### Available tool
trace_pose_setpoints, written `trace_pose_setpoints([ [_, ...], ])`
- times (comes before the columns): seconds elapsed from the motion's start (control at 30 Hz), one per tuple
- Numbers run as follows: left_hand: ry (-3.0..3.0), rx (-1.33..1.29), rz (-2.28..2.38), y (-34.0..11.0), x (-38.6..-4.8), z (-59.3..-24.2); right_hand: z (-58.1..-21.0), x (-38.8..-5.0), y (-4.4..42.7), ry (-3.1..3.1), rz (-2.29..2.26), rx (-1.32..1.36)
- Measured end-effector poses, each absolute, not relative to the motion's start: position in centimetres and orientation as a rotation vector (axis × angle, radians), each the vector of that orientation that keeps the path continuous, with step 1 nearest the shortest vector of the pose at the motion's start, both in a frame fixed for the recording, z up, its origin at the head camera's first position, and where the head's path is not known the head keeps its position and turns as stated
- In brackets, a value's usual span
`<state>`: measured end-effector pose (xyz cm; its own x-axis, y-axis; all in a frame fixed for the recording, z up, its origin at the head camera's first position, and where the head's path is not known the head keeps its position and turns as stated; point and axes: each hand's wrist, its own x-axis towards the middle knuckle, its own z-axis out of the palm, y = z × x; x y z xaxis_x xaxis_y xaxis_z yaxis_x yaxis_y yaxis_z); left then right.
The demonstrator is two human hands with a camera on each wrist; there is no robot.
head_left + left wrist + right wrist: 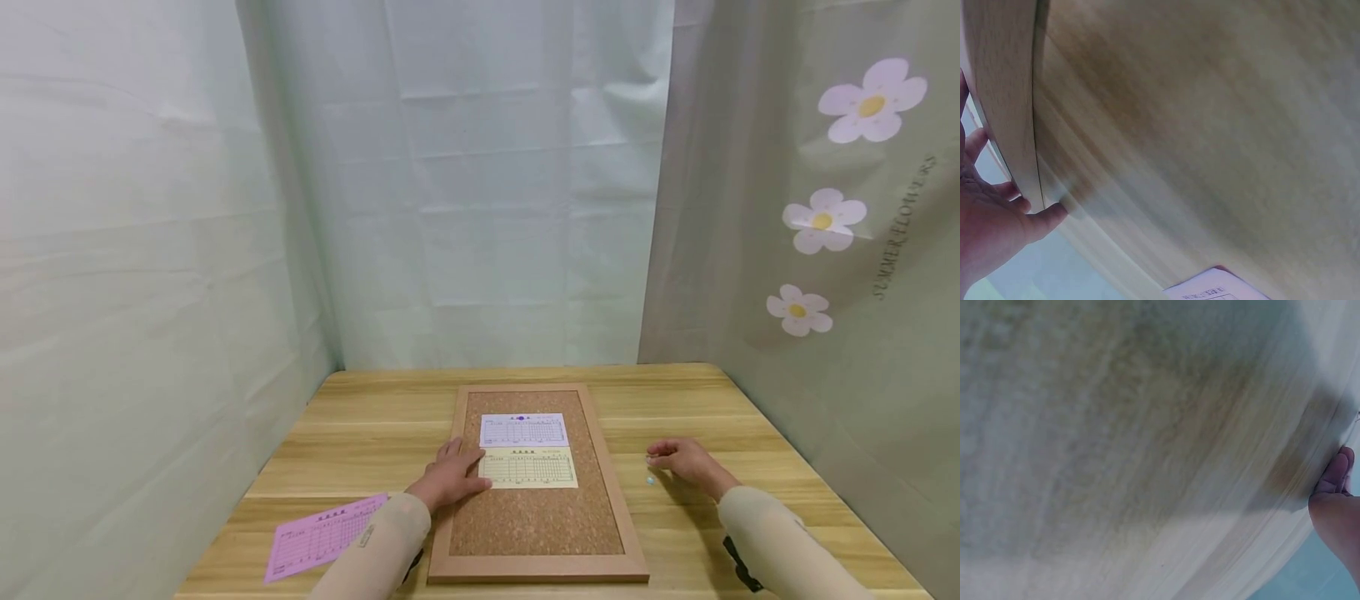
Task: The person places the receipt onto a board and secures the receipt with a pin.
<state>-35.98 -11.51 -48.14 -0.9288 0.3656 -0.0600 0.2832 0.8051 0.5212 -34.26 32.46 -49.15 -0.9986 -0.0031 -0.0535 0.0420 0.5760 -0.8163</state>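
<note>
A cork board (536, 525) in a wooden frame lies on the table. On it a lilac form slip (523, 432), with a purple pushpin (521, 418) near its top edge, lies directly above a yellow form slip (528, 468). My left hand (450, 479) rests across the board's left frame, its fingers spread and its thumb and a fingertip at the yellow slip's left edge. To the board's right, my right hand (688, 462) pinches a tiny pale pushpin (648, 459) at its fingertips, low over the table. A light blue pushpin (650, 481) lies just below those fingertips.
A pink form slip (318, 537) lies at the table's left front, partly under the left forearm. Pale curtains (487, 208) enclose the table (390, 400) at the back and both sides; the right one bears printed flowers.
</note>
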Motion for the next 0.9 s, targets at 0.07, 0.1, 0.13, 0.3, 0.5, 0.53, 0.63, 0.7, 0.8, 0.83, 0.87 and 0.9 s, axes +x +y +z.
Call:
trace_pose_setpoints([
  [0.07,2.834,0.515,0.78,-11.51,-35.96,-48.12,-49.14,-34.24,32.35,2.754,-1.418,0.024],
  [0.1,2.835,0.516,0.778,-11.51,-35.98,-48.13,-49.1,-34.21,32.29,2.756,-1.418,0.026],
  [0.13,2.836,0.517,0.777,-11.5,-35.99,-48.14,-49.1,-34.22,32.22,2.756,-1.422,0.037],
  [0.3,2.837,0.512,0.777,-11.52,-36.01,-48.2,-49.14,-34.3,31.98,2.765,-1.421,0.062],
  [0.5,2.841,0.517,0.776,-11.56,-35.97,-48.19,-49.23,-34.47,31.81,2.793,-1.403,0.063],
  [0.53,2.839,0.518,0.778,-11.57,-35.96,-48.17,-49.25,-34.47,31.82,2.799,-1.391,0.05],
  [0.63,2.834,0.514,0.782,-11.56,-35.94,-48.13,-49.47,-34.61,31.91,2.807,-1.37,0.056],
  [0.7,2.834,0.509,0.782,-11.55,-35.96,-48.13,-49.52,-34.66,31.96,2.81,-1.359,0.05],
  [0.8,2.839,0.506,0.774,-11.54,-35.98,-48.17,-49.55,-34.77,31.98,2.81,-1.354,0.057],
  [0.83,2.84,0.505,0.772,-11.55,-35.99,-48.19,-49.51,-34.78,31.97,2.81,-1.352,0.052],
  [0.87,2.842,0.506,0.771,-11.55,-35.99,-48.2,-49.44,-34.76,31.94,2.813,-1.346,0.043],
  [0.9,2.843,0.51,0.769,-11.55,-36.0,-48.24,-49.38,-34.76,31.9,2.814,-1.343,0.04],
])
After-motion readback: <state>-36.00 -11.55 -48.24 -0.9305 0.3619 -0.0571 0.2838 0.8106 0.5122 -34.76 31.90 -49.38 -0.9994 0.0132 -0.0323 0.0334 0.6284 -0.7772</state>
